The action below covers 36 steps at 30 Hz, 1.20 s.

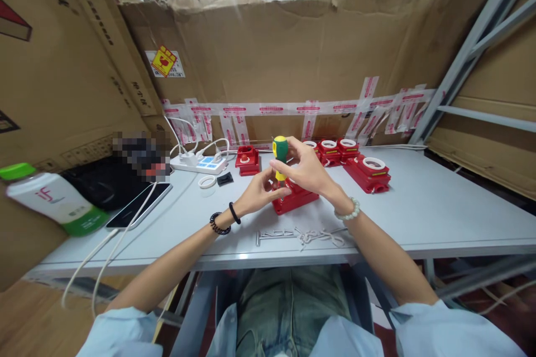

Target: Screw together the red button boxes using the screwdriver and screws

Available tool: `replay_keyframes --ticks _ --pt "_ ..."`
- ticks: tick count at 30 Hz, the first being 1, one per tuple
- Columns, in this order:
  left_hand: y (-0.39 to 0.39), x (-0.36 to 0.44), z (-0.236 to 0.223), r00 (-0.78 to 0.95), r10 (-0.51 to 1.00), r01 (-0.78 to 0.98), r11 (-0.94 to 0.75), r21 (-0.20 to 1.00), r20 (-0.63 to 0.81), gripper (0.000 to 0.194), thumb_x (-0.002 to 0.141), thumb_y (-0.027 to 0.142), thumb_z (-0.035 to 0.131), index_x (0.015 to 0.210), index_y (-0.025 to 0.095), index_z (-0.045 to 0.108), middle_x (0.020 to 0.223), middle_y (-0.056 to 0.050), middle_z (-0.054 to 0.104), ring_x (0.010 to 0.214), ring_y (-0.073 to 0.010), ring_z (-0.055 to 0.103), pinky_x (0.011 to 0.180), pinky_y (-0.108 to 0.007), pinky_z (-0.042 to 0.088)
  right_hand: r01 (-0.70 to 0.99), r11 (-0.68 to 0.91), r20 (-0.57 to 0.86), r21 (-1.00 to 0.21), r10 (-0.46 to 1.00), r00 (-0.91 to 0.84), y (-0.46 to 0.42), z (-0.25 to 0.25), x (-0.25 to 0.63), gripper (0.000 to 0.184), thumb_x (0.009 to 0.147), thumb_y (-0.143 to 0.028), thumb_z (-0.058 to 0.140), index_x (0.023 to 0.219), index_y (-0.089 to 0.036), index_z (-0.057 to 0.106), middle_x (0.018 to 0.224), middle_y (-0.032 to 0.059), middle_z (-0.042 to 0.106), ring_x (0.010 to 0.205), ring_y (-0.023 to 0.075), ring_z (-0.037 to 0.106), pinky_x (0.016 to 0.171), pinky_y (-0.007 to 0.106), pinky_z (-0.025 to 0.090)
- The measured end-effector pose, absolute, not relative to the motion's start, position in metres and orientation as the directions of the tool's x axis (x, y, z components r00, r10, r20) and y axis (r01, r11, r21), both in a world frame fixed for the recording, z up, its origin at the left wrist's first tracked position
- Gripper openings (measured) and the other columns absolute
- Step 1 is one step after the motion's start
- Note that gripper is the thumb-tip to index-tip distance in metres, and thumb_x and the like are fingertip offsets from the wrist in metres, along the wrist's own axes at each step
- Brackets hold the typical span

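Observation:
A screwdriver [280,150] with a green and yellow handle stands upright over a red housing [295,201] at the middle of the table. My right hand [307,170] has its thumb and fingers closed round the handle. Lower down, my left hand [263,187] is closed near the screwdriver's shaft, at the housing's left end; what its fingertips pinch is hidden. Both hands cover much of the housing's top. Several loose screws [285,233] and a tangle of white cord [330,238] lie in front of it, near the table edge.
More red housings with white rings stand behind and to the right, one [368,173] nearest. Another red part [248,160], a white ring [206,182] and a black piece [225,179] lie left. Farther left are a power strip [199,164], phone [140,206] and bottle [54,201].

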<state>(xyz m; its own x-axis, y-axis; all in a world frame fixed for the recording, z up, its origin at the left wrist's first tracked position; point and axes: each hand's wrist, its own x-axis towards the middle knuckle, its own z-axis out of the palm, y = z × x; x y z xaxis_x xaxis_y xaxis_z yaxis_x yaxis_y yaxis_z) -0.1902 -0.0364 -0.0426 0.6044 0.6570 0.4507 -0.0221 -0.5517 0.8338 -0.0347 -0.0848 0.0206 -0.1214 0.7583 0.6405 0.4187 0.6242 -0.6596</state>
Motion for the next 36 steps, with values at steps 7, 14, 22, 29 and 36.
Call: replay_keyframes --ticks 7,14,22,29,36 --pt "-0.035 -0.189 -0.045 0.580 0.694 0.010 -0.530 0.848 0.427 0.037 0.069 0.044 0.082 0.069 0.013 0.061 0.066 -0.002 0.064 0.059 -0.0113 0.054 0.057 -0.024 0.042 0.440 0.613 0.637 -0.656 0.763 -0.114 -0.089 0.021 -0.037 0.030 0.078 -0.034 0.070 0.100 -0.019 0.056 0.085 0.0016 0.065 0.076 0.0163 0.062 0.071 0.033 0.053" --pt "-0.035 -0.194 -0.042 0.663 0.618 0.010 -0.571 0.821 0.422 0.034 0.080 0.047 0.071 0.084 0.013 0.069 0.078 -0.006 0.069 0.064 -0.0129 0.057 0.057 -0.024 0.041 0.394 0.623 0.631 -0.676 0.766 -0.127 -0.093 0.023 -0.039 0.020 0.079 -0.031 0.066 0.088 -0.020 0.052 0.078 -0.0003 0.061 0.070 0.0143 0.059 0.068 0.031 0.052" --pt "-0.033 -0.190 -0.045 0.614 0.641 0.015 -0.594 0.805 0.461 0.036 0.074 0.046 0.078 0.086 0.013 0.066 0.074 -0.002 0.066 0.060 -0.0107 0.053 0.055 -0.023 0.039 0.470 0.578 0.607 -0.667 0.788 -0.107 -0.094 0.021 -0.038 0.031 0.078 -0.036 0.067 0.102 -0.017 0.060 0.080 0.0018 0.065 0.069 0.0155 0.060 0.066 0.032 0.052" --pt "-0.034 -0.189 -0.043 0.596 0.660 0.021 -0.583 0.812 0.458 0.038 0.075 0.049 0.076 0.079 0.013 0.063 0.072 -0.003 0.065 0.062 -0.0119 0.054 0.058 -0.025 0.041 0.494 0.566 0.610 -0.660 0.788 -0.088 -0.093 0.021 -0.036 0.032 0.078 -0.043 0.070 0.097 -0.018 0.062 0.079 0.0019 0.066 0.068 0.0153 0.059 0.064 0.030 0.050" --pt "-0.046 -0.204 -0.035 0.690 0.558 0.214 -0.765 0.607 0.460 0.021 0.079 0.035 0.072 0.081 0.016 0.064 0.074 0.000 0.064 0.064 -0.0114 0.053 0.058 -0.024 0.039 0.503 0.573 0.620 -0.647 0.779 -0.089 -0.090 0.019 -0.033 0.034 0.080 -0.048 0.068 0.090 -0.016 0.063 0.077 0.0017 0.064 0.067 0.0138 0.057 0.062 0.028 0.046"
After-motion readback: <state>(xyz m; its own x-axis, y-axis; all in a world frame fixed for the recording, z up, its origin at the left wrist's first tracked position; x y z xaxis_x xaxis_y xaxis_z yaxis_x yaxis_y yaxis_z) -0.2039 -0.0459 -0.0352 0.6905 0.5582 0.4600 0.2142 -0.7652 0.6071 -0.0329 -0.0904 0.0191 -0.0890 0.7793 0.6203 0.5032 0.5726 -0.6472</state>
